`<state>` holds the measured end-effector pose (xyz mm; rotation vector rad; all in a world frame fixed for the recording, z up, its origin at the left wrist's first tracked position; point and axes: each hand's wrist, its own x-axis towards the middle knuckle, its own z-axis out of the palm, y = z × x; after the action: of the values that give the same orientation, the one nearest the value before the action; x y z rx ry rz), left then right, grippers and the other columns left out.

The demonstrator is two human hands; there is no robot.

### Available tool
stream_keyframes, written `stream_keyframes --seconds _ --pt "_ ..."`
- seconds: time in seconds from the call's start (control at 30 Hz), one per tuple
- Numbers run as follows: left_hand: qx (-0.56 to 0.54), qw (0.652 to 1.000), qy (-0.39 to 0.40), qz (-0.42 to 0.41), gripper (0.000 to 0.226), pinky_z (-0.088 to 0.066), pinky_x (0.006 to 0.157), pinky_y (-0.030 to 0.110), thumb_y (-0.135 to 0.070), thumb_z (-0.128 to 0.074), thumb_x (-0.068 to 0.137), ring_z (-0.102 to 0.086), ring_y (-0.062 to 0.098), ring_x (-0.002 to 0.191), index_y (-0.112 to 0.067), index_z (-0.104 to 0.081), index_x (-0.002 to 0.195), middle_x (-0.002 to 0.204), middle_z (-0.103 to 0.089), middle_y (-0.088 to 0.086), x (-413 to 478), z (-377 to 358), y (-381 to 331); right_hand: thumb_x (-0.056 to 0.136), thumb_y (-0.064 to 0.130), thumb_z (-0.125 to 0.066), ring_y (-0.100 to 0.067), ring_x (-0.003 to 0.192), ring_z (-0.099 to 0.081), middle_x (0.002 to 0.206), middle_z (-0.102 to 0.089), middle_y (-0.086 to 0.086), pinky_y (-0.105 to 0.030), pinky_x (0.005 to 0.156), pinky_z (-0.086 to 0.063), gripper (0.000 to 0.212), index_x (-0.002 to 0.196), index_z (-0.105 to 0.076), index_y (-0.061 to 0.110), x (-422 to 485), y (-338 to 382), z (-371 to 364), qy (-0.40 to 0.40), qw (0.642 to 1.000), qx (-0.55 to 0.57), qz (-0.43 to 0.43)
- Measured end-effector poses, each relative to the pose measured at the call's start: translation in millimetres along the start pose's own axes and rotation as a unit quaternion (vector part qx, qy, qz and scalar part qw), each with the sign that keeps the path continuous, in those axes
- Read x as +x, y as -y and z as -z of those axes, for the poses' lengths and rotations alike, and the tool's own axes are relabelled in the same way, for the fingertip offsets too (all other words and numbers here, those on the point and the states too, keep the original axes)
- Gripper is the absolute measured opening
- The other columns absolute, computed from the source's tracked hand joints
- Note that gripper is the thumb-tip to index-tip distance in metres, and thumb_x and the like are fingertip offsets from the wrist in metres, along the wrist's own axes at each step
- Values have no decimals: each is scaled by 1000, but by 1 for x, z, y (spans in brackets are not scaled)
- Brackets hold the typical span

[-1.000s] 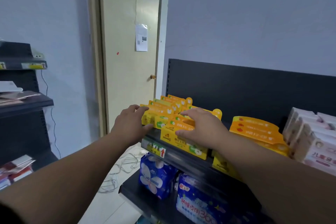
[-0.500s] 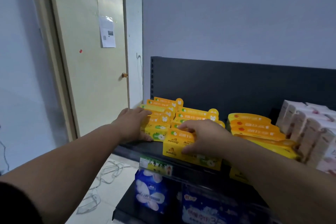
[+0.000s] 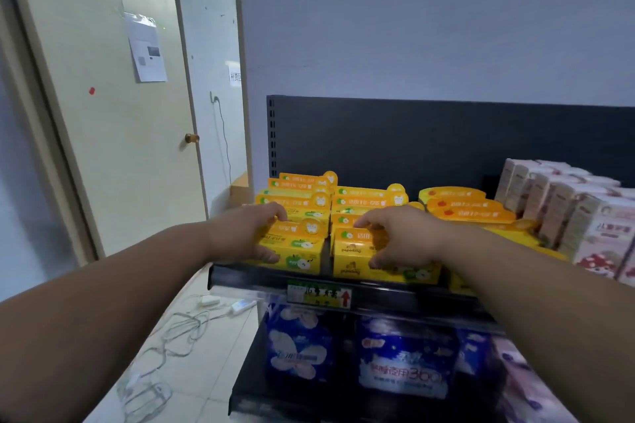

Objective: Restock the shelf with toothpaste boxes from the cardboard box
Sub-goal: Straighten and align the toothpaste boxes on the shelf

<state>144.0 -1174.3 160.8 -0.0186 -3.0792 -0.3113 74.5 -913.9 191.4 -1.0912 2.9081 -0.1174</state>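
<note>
Several yellow toothpaste boxes stand in rows on the black shelf (image 3: pixel 247 276). My left hand (image 3: pixel 245 233) grips the front box of the left row (image 3: pixel 302 251), fingers over its top and thumb on its front face. My right hand (image 3: pixel 403 237) grips the front box of the middle row (image 3: pixel 352 256) the same way. A third row of yellow boxes with red fruit marks (image 3: pixel 464 204) lies further right. The cardboard box is out of view.
White and pink cartons (image 3: pixel 584 216) fill the shelf's right end. Blue packs (image 3: pixel 402 361) sit on the shelf below, under a price label (image 3: pixel 321 295). A cream door (image 3: pixel 113 148) stands to the left, with white cables (image 3: pixel 185 326) on the tiled floor.
My view has swung left and closer to the shelf. Both hands stay on the front boxes, now squared up along the shelf's front edge.
</note>
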Motion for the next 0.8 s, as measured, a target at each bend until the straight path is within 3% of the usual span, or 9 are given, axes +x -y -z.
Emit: stream_keyframes --seconds 0.13,0.33,0.43,0.5,0.63,0.8 --pt "25 1000 1 -12 60 -39 81 28 -36 -73 82 -49 15 98 -31 -35 129 119 -50 -5 -5 4 2 82 37 -75 -20 128 -44 144 -45 6 -32 98 -42 70 143 -39 37 -1 6 -2 -1 1000 5 -2" --pt "9 1000 15 -13 61 -45 88 30 -46 -71 80 -53 15 105 -34 -36 128 122 -51 -9 -2 9 2 80 47 -73 -17 121 -51 134 -53 8 -30 95 -46 64 138 -47 36 0 10 -1 -4 999 53 -3" --pt "-53 997 -61 -17 53 -45 94 30 -52 -62 83 -51 13 114 -36 -42 129 120 -50 -14 9 15 -1 86 49 -66 -11 103 -59 117 -62 12 -30 87 -52 45 128 -58 33 9 -1 8 -97 990 96 -19" --pt "-61 991 -118 -4 49 -43 96 31 -46 -57 90 -51 14 119 -33 -43 134 127 -52 -11 23 18 -5 92 41 -61 -11 101 -60 116 -62 11 -28 84 -52 37 128 -58 31 15 -7 13 -118 989 81 -31" --pt "-21 991 -126 31 49 -38 104 36 -34 -53 96 -45 21 130 -29 -39 142 146 -44 -2 54 15 -12 95 33 -60 -13 110 -56 124 -60 8 -26 88 -49 36 130 -57 31 33 -16 10 -65 997 27 -40" --pt "31 995 -82 50 42 -43 100 37 -28 -52 97 -50 22 121 -25 -46 138 139 -49 1 78 5 -13 96 24 -57 -14 106 -59 120 -63 6 -33 90 -54 30 125 -63 31 47 -23 2 -24 998 38 -46"
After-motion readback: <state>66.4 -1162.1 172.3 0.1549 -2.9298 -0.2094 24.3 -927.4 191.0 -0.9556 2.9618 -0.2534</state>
